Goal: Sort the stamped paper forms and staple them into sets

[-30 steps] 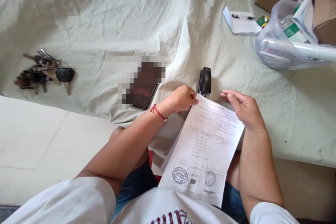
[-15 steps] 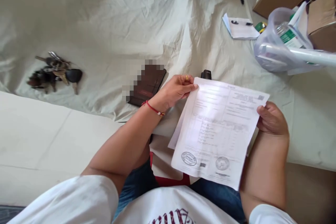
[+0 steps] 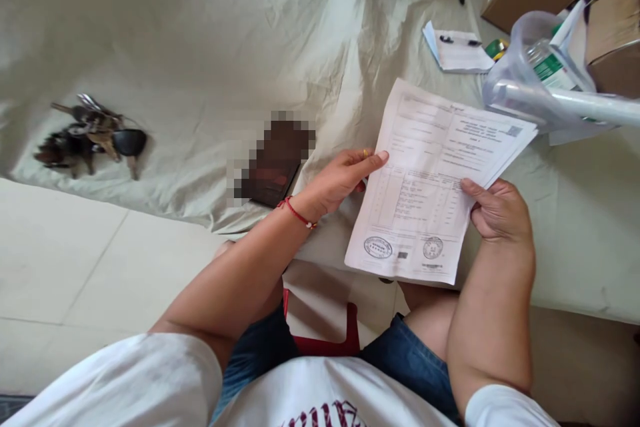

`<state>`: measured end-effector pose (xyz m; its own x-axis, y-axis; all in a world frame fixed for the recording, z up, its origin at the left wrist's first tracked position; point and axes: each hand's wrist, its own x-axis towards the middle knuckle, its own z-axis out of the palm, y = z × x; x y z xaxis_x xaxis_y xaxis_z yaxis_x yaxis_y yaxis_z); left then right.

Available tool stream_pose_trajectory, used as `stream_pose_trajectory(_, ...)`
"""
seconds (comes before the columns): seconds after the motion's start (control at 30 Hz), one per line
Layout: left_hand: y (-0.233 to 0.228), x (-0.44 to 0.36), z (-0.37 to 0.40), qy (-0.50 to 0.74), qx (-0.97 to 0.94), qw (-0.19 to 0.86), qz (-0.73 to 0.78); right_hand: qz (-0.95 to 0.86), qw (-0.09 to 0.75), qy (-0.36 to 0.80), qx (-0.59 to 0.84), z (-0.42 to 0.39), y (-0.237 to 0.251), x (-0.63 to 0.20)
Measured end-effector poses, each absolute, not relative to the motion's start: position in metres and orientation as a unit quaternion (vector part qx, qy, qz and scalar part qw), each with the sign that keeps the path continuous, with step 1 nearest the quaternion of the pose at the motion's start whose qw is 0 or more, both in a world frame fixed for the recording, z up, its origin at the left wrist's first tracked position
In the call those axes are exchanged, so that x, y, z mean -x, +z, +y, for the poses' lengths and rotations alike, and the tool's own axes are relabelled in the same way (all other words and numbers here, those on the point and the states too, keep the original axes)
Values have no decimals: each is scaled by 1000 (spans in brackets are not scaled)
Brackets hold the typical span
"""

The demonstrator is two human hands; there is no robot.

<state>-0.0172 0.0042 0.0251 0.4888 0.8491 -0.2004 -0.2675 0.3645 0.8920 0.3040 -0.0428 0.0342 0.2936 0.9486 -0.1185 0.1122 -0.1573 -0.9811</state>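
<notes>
1. Holding the form (image 3: 440,180) above the sheet-covered bed (image 3: 200,33): right hand (image 3: 495,210) pinches its right edge, thumb on top; left hand (image 3: 343,177) has fingers extended, tips touching the left edge.
2. Risk, as judged: the grip is one-sided, so the far end could sag or crease, or brush the plastic bag (image 3: 530,90) just beside its top corner.
3. Versus earlier: form is raised and farther forward, now hiding the stapler; keys (image 3: 90,137) and wallet (image 3: 273,170) unchanged.
</notes>
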Motion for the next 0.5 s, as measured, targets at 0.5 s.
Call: stream_pose_trajectory(0.5, 19, 12, -5, 379, -293, 776, 411, -374, 492, 431, 657, -33, 28, -283)
